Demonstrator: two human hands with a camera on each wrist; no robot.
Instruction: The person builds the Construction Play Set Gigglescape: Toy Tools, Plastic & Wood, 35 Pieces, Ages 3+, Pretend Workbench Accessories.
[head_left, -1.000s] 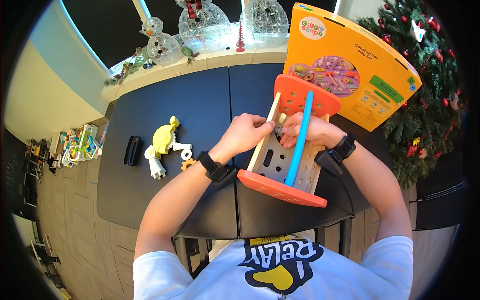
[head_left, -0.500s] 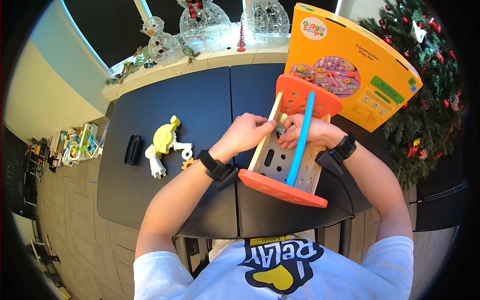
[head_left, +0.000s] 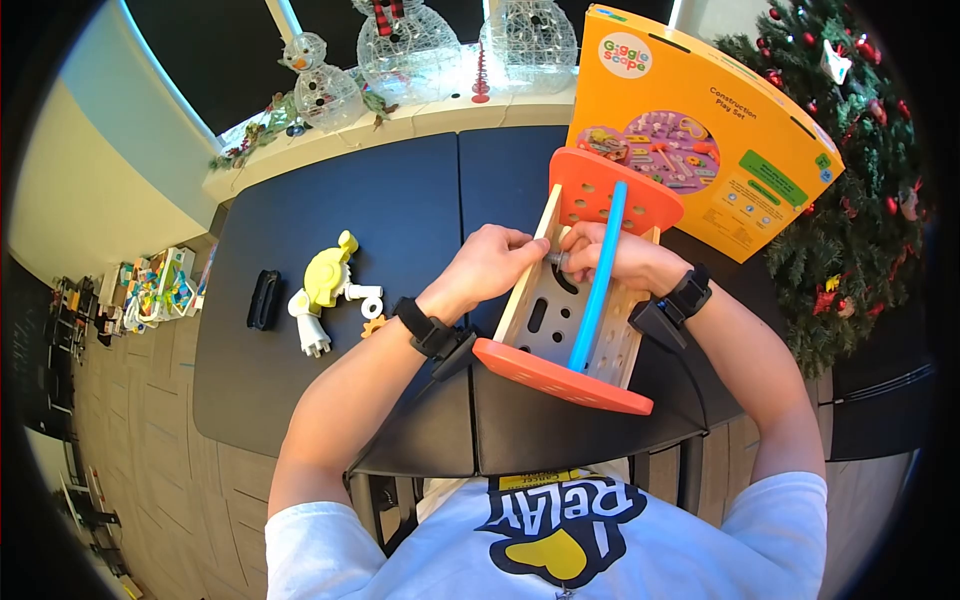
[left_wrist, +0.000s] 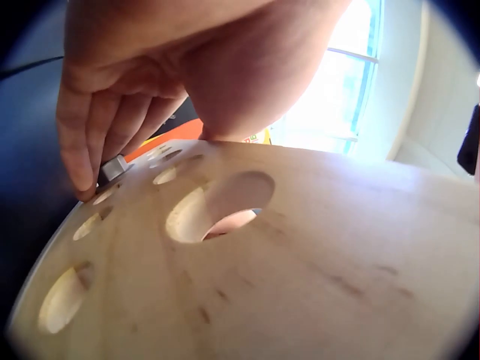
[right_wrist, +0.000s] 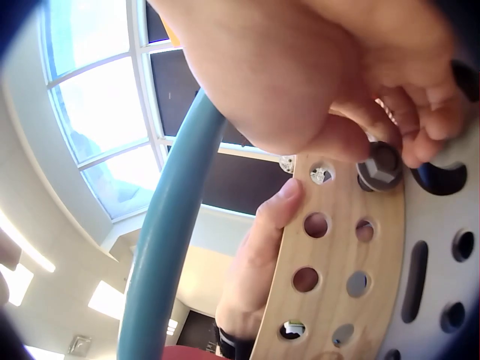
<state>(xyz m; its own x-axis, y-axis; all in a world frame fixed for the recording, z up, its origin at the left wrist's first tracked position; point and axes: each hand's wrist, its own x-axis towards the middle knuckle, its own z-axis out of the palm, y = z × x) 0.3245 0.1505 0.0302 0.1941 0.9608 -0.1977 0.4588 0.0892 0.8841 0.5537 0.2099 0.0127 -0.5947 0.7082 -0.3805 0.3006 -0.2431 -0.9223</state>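
A toy toolbox stands on the table, with orange end panels [head_left: 565, 378], a holed wooden side panel [right_wrist: 319, 255], a grey base [head_left: 550, 345] and a blue bar handle [head_left: 600, 290]. My left hand [head_left: 490, 265] holds the left side panel, thumb over its top edge and fingers down the outer face. Beside those fingers a grey bolt end [left_wrist: 112, 169] sticks out of the wood. Inside the box, my right hand [head_left: 622, 258] reaches under the bar. Its thumb and fingers pinch a dark grey hex piece [right_wrist: 382, 166] at a hole in that panel.
A yellow-green toy drill [head_left: 327, 280] with white parts lies left on the table, near a white ring [head_left: 373, 307], an orange gear [head_left: 374, 326] and a black case [head_left: 265, 300]. A tall yellow box [head_left: 690, 130] stands behind the toolbox, beside a decorated tree [head_left: 850, 200].
My right fingers have shifted slightly toward the far end, covering the pale peg and uncovering a curved slot in the base. My left hand stays at the side panel.
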